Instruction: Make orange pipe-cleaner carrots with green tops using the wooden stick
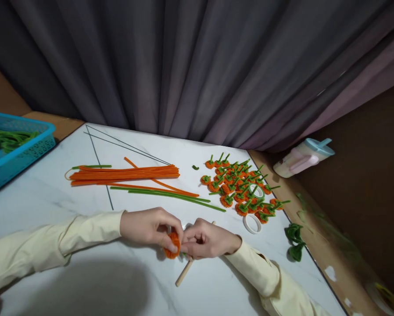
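Observation:
My left hand [152,228] has its thumb and fingers closed around a small orange pumpkin made of pipe cleaner [172,245]. Right beside it, my right hand [207,239] is pinched, its fingertips against the pumpkin's right side. What lies between those fingertips is hidden; a speck of green shows just below them. A wooden stick [184,273] lies slanting on the table under my right hand, partly covered by it. Beyond my hands are loose green pipe cleaners [177,195] and a bundle of orange pipe cleaners [124,174].
Several finished orange pumpkins with green stems [228,200] cluster at the right, with a white tape ring [252,224] beside them. Dark green leaf shapes [295,241] lie near the table edge. A lidded tumbler [299,158] stands far right; a blue basket [22,153] holds green pieces.

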Motion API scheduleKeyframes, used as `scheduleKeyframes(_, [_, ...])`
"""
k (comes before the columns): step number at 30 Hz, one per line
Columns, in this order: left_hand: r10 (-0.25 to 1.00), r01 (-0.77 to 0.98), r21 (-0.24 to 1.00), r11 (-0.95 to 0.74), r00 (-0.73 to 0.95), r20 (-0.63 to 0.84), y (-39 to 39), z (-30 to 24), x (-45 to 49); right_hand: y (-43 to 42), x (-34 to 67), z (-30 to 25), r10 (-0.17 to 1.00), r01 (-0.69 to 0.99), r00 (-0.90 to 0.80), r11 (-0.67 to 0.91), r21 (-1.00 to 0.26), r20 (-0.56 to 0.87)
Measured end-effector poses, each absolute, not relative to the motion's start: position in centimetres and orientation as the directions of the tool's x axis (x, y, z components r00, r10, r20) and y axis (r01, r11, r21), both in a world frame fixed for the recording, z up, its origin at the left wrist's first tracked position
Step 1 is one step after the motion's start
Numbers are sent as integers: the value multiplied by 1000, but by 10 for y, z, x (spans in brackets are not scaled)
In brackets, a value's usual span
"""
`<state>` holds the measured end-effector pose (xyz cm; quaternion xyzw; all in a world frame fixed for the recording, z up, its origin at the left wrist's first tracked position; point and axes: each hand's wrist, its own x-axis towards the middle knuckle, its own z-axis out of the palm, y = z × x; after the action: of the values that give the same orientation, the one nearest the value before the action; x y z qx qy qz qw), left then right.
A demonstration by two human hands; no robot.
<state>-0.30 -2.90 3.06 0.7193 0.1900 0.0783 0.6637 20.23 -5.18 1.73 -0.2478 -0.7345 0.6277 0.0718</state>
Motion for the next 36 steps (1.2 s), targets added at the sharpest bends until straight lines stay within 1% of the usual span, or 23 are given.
scheduleKeyframes(1, [372,193,978,82,904,-209,-28,28,-3,-54,201,19,486,298,-861,243,-923,-150])
scheduleKeyframes(2, [365,210,958,197,891,-271,-26,25,-3,-56,199,21,508,324,-857,399,-858,-87])
scheduleKeyframes(3, [362,219,931,293,876,-320,-25,23,-3,-58,197,22,523,359,-852,542,-760,-28])
scheduleKeyframes(4, [368,218,903,371,858,-358,-24,21,-3,-60,196,22,531,399,-847,664,-632,24])
scheduleKeyframes(6, [395,179,846,503,823,-409,-21,18,-2,-66,193,22,511,459,-852,834,-306,115])
scheduleKeyframes(8, [421,117,791,601,795,-437,-19,15,-2,-69,192,20,437,451,-879,892,39,189])
scheduleKeyframes(9, [424,92,763,639,787,-449,-18,14,-2,-70,191,18,391,430,-893,887,169,221])
scheduleKeyframes(10, [423,71,739,670,781,-459,-17,12,-2,-71,191,16,354,413,-902,875,252,248])
scheduleKeyframes(11, [419,59,720,692,780,-466,-15,11,-2,-71,191,14,339,413,-900,864,289,273])
scheduleKeyframes(12, [412,54,708,704,781,-469,-14,10,-2,-70,190,12,342,426,-891,858,287,298])
scheduleKeyframes(13, [405,55,702,710,784,-471,-13,10,-3,-69,190,11,358,444,-878,858,258,318])
scheduleKeyframes(15, [389,71,701,710,790,-474,-11,9,-5,-67,190,9,417,490,-843,856,164,339])
scheduleKeyframes(17, [373,91,701,708,794,-480,-10,9,-6,-66,190,8,495,536,-806,843,44,324])
scheduleKeyframes(20, [372,88,697,712,794,-481,-9,10,-7,-65,190,8,606,586,-754,795,-157,254])
scheduleKeyframes(23, [374,86,703,706,797,-474,-9,10,-6,-65,190,5,652,582,-727,751,-310,215])
scheduleKeyframes(25, [381,90,716,693,797,-469,-10,10,-6,-64,191,1,659,567,-717,742,-358,228])
scheduleKeyframes(28, [401,96,740,665,790,-463,-13,10,-5,-64,191,-4,646,552,-712,757,-350,274])
scheduleKeyframes(31, [418,102,760,642,784,-459,-15,11,-4,-64,190,-9,625,555,-710,780,-289,324])
scheduleKeyframes(33, [427,105,766,634,779,-460,-16,12,-3,-64,190,-10,602,567,-706,796,-213,372])
scheduleKeyframes(36, [443,88,765,638,770,-459,-17,13,-3,-64,191,-11,528,581,-710,813,-36,466])
